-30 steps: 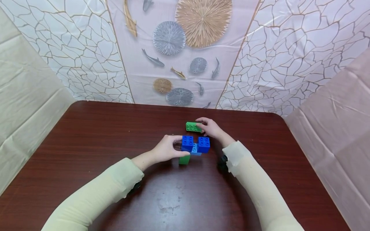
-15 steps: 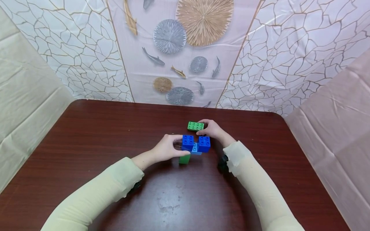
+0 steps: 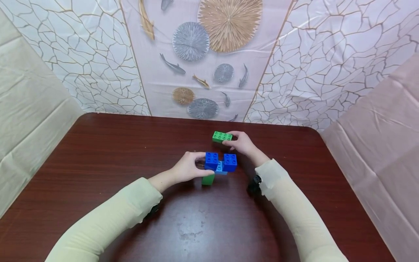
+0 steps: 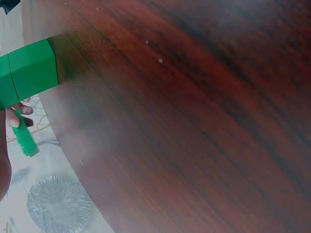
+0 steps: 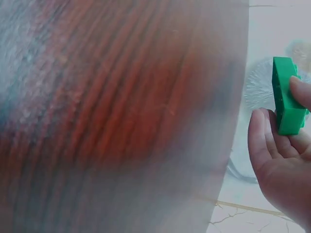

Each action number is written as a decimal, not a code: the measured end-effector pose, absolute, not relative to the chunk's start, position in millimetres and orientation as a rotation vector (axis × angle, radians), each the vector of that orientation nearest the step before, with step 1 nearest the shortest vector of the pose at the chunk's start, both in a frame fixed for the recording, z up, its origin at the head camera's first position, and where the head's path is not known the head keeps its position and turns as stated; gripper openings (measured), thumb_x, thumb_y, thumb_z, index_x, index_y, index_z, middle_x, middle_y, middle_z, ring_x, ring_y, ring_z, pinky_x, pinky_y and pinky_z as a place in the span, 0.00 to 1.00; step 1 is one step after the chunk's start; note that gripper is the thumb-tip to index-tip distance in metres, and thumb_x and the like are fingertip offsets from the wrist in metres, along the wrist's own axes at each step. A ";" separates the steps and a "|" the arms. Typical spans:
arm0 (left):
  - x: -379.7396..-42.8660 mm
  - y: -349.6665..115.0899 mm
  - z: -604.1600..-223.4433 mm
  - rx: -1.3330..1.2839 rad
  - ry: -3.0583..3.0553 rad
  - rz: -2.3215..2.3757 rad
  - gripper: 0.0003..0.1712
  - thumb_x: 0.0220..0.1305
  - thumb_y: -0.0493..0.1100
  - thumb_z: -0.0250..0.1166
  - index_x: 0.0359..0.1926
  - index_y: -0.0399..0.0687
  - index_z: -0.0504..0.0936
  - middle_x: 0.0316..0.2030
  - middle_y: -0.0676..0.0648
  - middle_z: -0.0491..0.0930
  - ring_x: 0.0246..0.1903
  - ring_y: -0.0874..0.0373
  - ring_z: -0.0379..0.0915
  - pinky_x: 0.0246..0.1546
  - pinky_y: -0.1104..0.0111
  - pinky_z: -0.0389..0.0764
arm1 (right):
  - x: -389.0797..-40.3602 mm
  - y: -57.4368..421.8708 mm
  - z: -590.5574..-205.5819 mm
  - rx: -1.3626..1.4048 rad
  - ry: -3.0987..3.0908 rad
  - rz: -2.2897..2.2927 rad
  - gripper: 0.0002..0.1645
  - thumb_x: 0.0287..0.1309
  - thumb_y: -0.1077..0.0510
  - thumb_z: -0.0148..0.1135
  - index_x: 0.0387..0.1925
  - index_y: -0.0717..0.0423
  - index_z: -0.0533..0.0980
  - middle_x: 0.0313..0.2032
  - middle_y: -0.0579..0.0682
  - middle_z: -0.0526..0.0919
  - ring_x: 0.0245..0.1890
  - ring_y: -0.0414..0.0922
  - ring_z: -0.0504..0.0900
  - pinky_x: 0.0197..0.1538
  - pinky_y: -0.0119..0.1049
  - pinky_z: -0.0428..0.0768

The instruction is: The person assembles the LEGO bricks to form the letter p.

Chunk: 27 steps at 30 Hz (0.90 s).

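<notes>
In the head view, my left hand grips the left side of a toy brick assembly between thumb and fingers. Two dark blue bricks, a left one and a right one, sit on a light blue brick. Green bricks form the part below; the left wrist view shows these green bricks from the side. Beyond the assembly, my right hand pinches a green eight-stud brick by its right end. In the right wrist view this green brick is between thumb and fingers, off the table.
A dark reddish-brown table lies under both hands. Behind it hangs a patterned backdrop, with plain cloth at the left side and more at the right. A small black device sits under the right wrist.
My right hand has shifted its grip on the green brick, turned it studs up, and moved it slightly away from the assembly. The left hand and its assembly have stayed nearly still.
</notes>
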<state>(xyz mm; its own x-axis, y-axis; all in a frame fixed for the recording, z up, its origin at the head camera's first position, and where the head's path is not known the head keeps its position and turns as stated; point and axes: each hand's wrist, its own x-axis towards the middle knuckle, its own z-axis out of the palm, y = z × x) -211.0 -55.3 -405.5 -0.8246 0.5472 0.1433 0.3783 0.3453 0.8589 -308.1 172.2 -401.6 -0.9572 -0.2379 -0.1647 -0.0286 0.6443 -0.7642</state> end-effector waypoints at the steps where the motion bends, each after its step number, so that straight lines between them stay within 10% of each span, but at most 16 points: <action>1: -210.8 -55.2 -405.2 0.848 2.434 1.481 0.25 0.52 0.46 0.71 0.52 0.44 0.78 0.43 0.46 0.84 0.43 0.58 0.81 0.45 0.69 0.80 | -307.2 172.7 -399.4 -0.230 2.621 -1.216 0.27 0.58 0.52 0.63 0.57 0.60 0.71 0.51 0.61 0.77 0.31 0.48 0.82 0.41 0.38 0.82; 15: -209.7 -53.7 -403.9 0.853 2.448 1.486 0.24 0.53 0.46 0.71 0.51 0.44 0.79 0.43 0.46 0.84 0.42 0.58 0.81 0.44 0.68 0.81 | -287.5 178.3 -367.9 -0.363 2.616 -1.311 0.26 0.57 0.54 0.64 0.55 0.59 0.72 0.46 0.61 0.79 0.40 0.49 0.80 0.47 0.48 0.80; 27: -208.4 -53.1 -403.9 0.841 2.436 1.490 0.24 0.52 0.46 0.71 0.51 0.45 0.79 0.43 0.46 0.84 0.43 0.58 0.81 0.44 0.67 0.81 | -265.7 182.0 -341.1 -0.490 2.683 -1.267 0.26 0.55 0.52 0.65 0.55 0.58 0.74 0.46 0.58 0.81 0.41 0.47 0.77 0.41 0.33 0.76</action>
<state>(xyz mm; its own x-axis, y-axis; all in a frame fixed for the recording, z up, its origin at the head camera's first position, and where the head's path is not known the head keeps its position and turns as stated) -208.4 -53.1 -403.9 -0.8279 0.5415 0.1462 0.3768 0.3438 0.8601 -265.7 182.0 -341.1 -0.9380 -0.3462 0.0170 -0.2331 0.5937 -0.7702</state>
